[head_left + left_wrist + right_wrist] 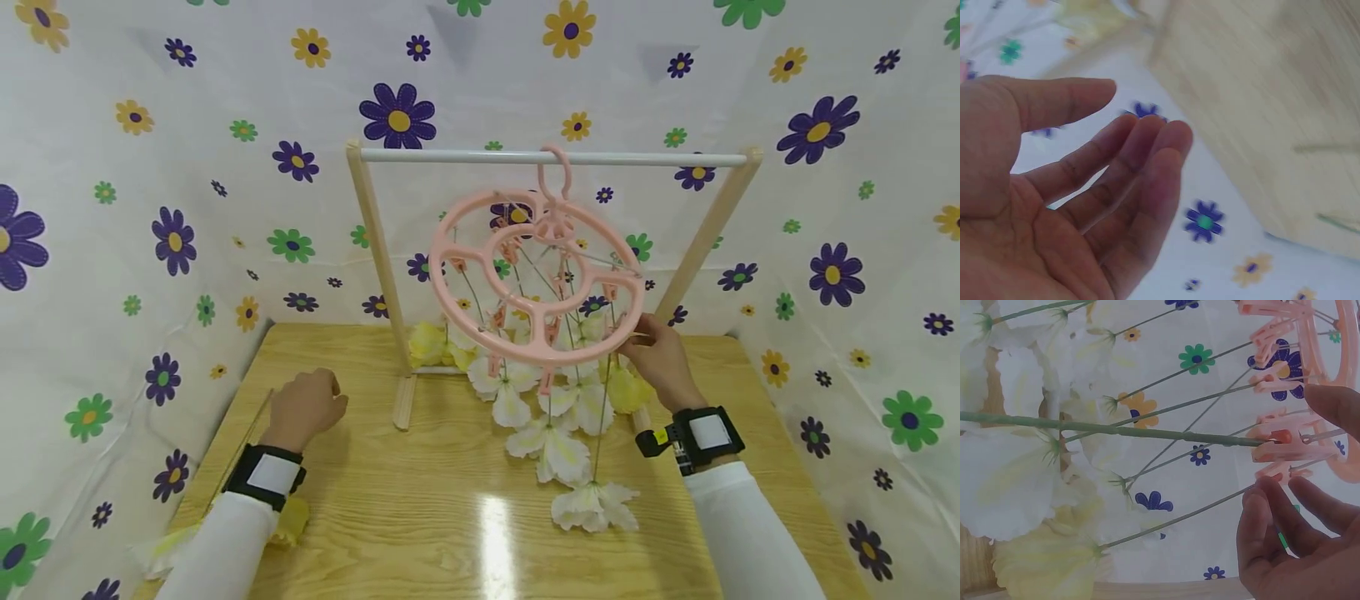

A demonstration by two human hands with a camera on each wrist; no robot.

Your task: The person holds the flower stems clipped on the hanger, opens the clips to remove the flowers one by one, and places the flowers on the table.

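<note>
A round pink clip hanger (540, 333) hangs by its hook from a white bar. Artificial flowers (551, 450), white and yellow, dangle by green stems from its small pink clips (547, 382). My right hand (663, 362) is at the hanger's right rim. In the right wrist view, its thumb stands apart from the fingers (1269, 487), whose tips are right at a clip (1275, 472); a thick green stem (1147, 431) runs into the clip (1288, 450) just above. My left hand (303, 408) is over the table's left side, fingers loosely bent, nothing in them.
Wooden posts (378, 258) support the white bar (450, 156) across the back of the wood-grain table (405, 517). Loose yellow flowers (291, 521) lie at the front left, partly behind the left forearm. Flower-print cloth (300, 100) surrounds the table on the back and sides.
</note>
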